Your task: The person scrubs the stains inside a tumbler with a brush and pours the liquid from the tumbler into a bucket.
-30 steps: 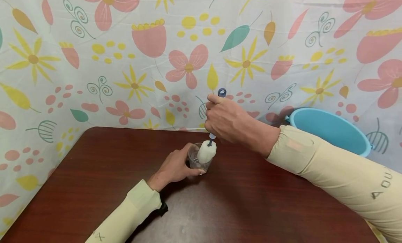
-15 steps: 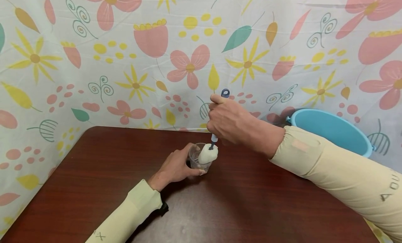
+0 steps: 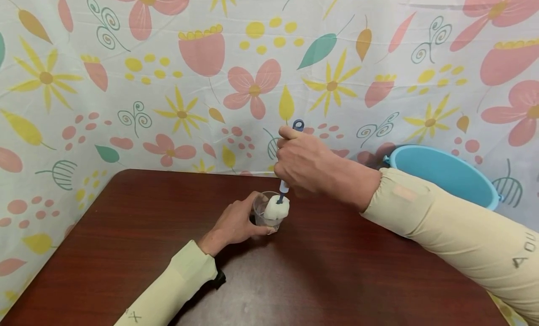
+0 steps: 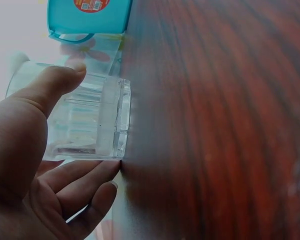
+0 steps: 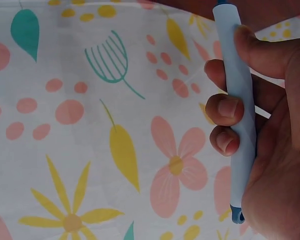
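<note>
My left hand point(image 3: 237, 221) grips a clear, see-through cup point(image 4: 85, 117) that stands upright on the dark wooden table. Its thumb lies along one side of the cup, the fingers round the other. Above it, my right hand point(image 3: 305, 162) holds a sponge cup brush by its light blue handle point(image 5: 236, 100), fingers curled round it. The handle ends in a dark blue hanging loop point(image 3: 298, 125). At the brush's lower end the white sponge head point(image 3: 276, 208) sits in the mouth of the cup, its top showing at the rim and its lower part seen through the wall.
A blue bucket point(image 3: 442, 176) stands beyond the table's right side; in the left wrist view it carries a red round sticker. The brown table point(image 3: 168, 209) meets a flower-printed cloth point(image 3: 189, 106) at its back edge. Pale sleeves cover both forearms.
My right hand and the brush shift slightly right, then back left. The sponge head now sits a little lower in the cup. The left hand and cup stay in place.
</note>
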Demonstrator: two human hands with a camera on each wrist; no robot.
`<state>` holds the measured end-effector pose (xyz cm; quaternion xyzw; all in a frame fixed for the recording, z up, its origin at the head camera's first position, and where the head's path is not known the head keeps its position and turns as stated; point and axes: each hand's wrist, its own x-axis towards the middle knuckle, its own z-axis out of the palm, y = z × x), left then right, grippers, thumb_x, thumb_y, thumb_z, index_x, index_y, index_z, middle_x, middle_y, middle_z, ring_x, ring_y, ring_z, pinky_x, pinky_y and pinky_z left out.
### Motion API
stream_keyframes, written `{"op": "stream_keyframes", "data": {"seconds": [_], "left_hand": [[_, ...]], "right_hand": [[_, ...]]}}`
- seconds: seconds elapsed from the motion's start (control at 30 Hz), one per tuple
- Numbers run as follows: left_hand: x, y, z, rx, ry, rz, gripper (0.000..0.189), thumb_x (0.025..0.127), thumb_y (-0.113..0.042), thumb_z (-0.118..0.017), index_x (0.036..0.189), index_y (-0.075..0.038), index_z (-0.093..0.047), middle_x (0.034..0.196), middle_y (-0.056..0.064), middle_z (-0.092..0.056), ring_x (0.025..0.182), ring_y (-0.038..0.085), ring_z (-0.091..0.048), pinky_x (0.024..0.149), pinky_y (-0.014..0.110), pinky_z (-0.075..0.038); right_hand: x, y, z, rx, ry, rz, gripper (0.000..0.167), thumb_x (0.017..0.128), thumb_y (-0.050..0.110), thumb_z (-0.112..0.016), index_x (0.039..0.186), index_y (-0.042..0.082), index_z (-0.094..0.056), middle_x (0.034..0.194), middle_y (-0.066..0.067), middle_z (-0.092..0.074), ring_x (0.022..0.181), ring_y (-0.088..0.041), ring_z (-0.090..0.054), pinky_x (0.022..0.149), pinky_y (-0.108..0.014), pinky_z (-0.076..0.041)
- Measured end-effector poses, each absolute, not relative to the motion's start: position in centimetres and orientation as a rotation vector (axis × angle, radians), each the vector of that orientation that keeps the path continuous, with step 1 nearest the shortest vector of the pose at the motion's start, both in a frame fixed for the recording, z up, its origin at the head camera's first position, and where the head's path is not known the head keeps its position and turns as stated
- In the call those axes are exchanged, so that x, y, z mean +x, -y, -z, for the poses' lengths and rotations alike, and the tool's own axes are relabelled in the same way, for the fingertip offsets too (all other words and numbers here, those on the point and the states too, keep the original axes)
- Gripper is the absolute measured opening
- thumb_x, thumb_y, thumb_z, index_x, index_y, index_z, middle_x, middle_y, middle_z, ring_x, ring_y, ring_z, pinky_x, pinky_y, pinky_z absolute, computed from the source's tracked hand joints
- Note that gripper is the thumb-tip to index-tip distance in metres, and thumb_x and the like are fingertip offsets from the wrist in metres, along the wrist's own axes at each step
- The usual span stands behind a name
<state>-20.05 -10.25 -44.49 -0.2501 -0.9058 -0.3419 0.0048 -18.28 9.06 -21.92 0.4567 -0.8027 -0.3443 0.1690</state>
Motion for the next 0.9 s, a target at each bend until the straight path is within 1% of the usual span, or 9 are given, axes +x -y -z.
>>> {"op": "stream_keyframes", "data": {"seconds": [0.13,0.2,0.37,0.6,0.9], "left_hand": [[-20.15,10.22,44.51,-0.76,2.846,1.066,0.074,0.078,-0.054,-0.093,0.137,-0.03,-0.056,0.106,-0.006,-0.073,0.094,0.01,-0.068,0.082,0.036,-0.054],[-20.19,10.2,44.51,-0.752,2.85,1.063,0.074,0.078,-0.054,-0.093,0.137,-0.03,-0.056,0.106,-0.007,-0.073,0.094,0.011,-0.068,0.082,0.036,-0.055],[-20.23,10.17,44.49,-0.767,2.843,1.066,0.075,0.078,-0.056,-0.092,0.138,-0.029,-0.056,0.107,-0.008,-0.073,0.094,0.009,-0.068,0.081,0.036,-0.055],[-20.14,10.16,44.43,-0.773,2.833,1.078,0.077,0.077,-0.054,-0.093,0.139,-0.028,-0.055,0.105,-0.008,-0.073,0.092,0.01,-0.068,0.08,0.036,-0.055],[-20.11,10.12,44.49,-0.758,2.856,1.087,0.08,0.078,-0.054,-0.093,0.143,-0.028,-0.053,0.107,-0.008,-0.073,0.095,0.01,-0.068,0.081,0.036,-0.055]], "right_hand": [[-18.19,-8.77,22.07,1.292,2.263,0.965,0.036,0.079,0.031,-0.075,0.055,0.022,-0.051,0.054,0.0,-0.049,0.07,-0.023,-0.053,0.092,-0.044,-0.028],[-18.21,-8.7,22.12,1.285,2.262,0.959,0.038,0.079,0.035,-0.077,0.055,0.022,-0.051,0.054,0.0,-0.049,0.07,-0.023,-0.052,0.092,-0.044,-0.028],[-18.26,-8.66,22.16,1.275,2.266,0.961,0.042,0.079,0.043,-0.08,0.056,0.022,-0.053,0.055,-0.001,-0.05,0.069,-0.024,-0.054,0.093,-0.045,-0.029],[-18.4,-8.45,22.21,1.279,2.278,0.933,0.038,0.08,0.042,-0.08,0.059,0.02,-0.057,0.058,-0.001,-0.051,0.072,-0.025,-0.056,0.095,-0.045,-0.03],[-18.45,-8.37,22.62,1.258,2.237,0.909,0.041,0.08,0.046,-0.083,0.06,0.019,-0.06,0.06,-0.002,-0.052,0.071,-0.024,-0.055,0.094,-0.045,-0.029]]}}
